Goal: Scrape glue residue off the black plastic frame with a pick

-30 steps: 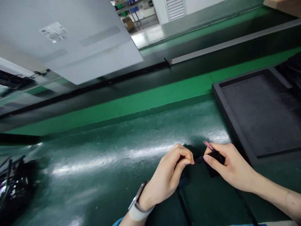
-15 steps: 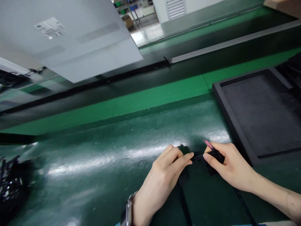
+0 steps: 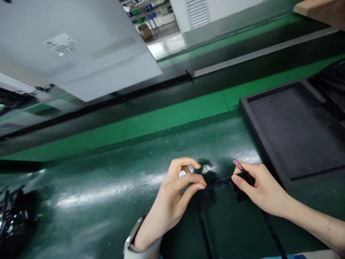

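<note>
Right hand [image 3: 258, 187], forearm in from the lower right, closed on a black piece [image 3: 241, 192] above the green bench [image 3: 113, 172], its pink-marked tip [image 3: 237, 164] pointing up and slightly left. From it a thin black strip [image 3: 223, 180] runs sideways, dipping leftward to the left hand [image 3: 178, 194], wrist low, thumb and forefinger nearly meeting; grip unclear to me. Farther off, grey panel [image 3: 107, 68], white label [image 3: 61, 44], illegible.

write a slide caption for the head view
Right hand holding a black piece, left hand at a thin dark strip, over a green worktop, with a dark tray to the right.
</note>
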Demonstrator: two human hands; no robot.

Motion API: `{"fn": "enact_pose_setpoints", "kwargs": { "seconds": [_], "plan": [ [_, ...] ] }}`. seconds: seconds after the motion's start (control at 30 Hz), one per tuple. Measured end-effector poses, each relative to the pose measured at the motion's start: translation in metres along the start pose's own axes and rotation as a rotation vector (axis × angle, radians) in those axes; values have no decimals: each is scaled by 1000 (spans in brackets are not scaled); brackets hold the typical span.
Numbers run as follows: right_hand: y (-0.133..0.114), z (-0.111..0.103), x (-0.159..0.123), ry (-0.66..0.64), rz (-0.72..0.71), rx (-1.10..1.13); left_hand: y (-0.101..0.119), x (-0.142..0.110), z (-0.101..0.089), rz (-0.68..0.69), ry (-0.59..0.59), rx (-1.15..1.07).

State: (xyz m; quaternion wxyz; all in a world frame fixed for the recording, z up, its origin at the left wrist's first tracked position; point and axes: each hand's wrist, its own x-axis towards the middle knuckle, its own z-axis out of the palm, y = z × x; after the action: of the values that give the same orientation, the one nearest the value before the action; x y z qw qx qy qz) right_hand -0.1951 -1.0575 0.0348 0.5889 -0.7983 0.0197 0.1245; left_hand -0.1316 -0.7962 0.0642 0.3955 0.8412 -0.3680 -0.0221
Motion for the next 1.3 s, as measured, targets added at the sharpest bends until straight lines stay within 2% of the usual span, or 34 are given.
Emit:
{"fn": "enact_pose_setpoints", "kwargs": {
  "seconds": [0.2, 0.37, 0.5, 0.67, 0.83, 0.93, 1.07, 1.17, 1.3],
  "plan": [
    [0, -3, -2, 13, -48, 21, 11, 3, 20, -62, -122, -502],
    [0, -3, -2, -1, -61, 20, 12, 1, 24, -100, -18, -655],
    [1, -2, -2, -17, -69, 4, 12, -2, 15, -127, 20, -499],
    [7, -1, -3, -5, -46, -37, 23, -10, 5, -151, -53, -83],
    [11, 0, -3, -7, -31, -85, 28, -19, 15, -1, -16, 296],
    [10, 0, -3, 9, -43, -114, 29, -20, 23, 38, -63, 455],
    [8, 3, -4, 4, -51, -117, 33, -20, 20, -7, -91, 447],
    [6, 4, -5, 1, -61, -99, 30, -26, 8, -29, -53, 385],
    [5, 6, -4, 20, -74, -82, 13, -40, -12, -39, 48, 353]
  ]
}}
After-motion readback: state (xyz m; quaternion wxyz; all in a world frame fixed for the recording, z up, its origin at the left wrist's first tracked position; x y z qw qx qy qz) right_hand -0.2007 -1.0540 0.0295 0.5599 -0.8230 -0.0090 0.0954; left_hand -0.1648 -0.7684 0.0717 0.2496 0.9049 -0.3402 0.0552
